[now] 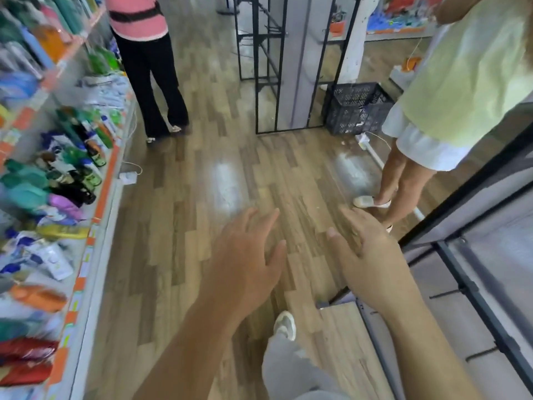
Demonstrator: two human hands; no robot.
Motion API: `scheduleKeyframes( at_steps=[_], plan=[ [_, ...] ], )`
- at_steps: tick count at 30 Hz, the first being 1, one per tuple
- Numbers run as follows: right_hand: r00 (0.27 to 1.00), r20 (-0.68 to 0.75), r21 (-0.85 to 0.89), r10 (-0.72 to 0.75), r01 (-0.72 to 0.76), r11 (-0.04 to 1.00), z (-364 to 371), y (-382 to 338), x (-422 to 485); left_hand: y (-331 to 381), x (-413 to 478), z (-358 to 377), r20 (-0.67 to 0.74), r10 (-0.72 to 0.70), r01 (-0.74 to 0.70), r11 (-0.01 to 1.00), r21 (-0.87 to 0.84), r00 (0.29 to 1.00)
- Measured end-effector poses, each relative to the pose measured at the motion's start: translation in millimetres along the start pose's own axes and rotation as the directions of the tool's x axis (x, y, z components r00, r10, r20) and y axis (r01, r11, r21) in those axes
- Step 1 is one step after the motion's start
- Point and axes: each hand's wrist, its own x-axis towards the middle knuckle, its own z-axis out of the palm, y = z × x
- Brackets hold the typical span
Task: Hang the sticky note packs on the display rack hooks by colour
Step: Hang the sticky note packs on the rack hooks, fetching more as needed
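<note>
Wood-grain floor (184,255), left hand (245,264) and right hand (372,264), both hands spread, empty, two bystanders (150,70) (461,82), one black crate (357,108)

The wood-plank floor (202,226) carries a black perforated crate (357,108), which stands beside the foot of a black-framed rack (268,111). A white plug block (128,178) with its cord lies by the base of the left shelving (95,226). Another white block (364,138), possibly a power strip, lies just in front of the crate. Blurred bottles (83,157) fill the shelving.
</note>
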Motion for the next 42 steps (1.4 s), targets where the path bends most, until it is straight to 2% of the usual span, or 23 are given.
scheduleKeyframes(
  at_steps=[9,12,18,25,30,42],
  plan=[
    [0.997,0.069,0.0,-0.04,0.04,0.999,14.9,-27.5,184.9,-15.6,162.9,-26.1,-0.076,-0.092,0.09,0.996,-0.024,0.993],
    [0.992,0.125,-0.034,-0.017,0.021,0.999,24.8,-33.5,237.4,-30.8,209.4,-31.9,-0.083,-0.147,0.144,0.989,-0.036,0.986],
    [0.989,0.142,-0.061,-0.031,0.04,0.997,54.1,-47.9,349.6,-73.5,319.4,-43.4,-0.1,-0.209,0.21,0.978,0.005,0.973],
    [0.985,0.164,-0.113,-0.053,0.073,0.991,101.6,-95.0,509.1,-134.0,470.1,-72.1,-0.07,-0.144,0.145,0.989,0.018,0.987],
    [0.992,0.121,-0.119,-0.034,0.048,0.992,118.7,-132.7,611.0,-167.2,574.8,-103.4,-0.065,-0.091,0.095,0.994,0.061,0.994],
    [0.997,0.083,-0.032,0.009,-0.007,0.999,172.9,-140.5,860.8,-216.3,837.1,-123.8,-0.06,-0.105,0.109,0.991,0.077,0.993]
  ],
)
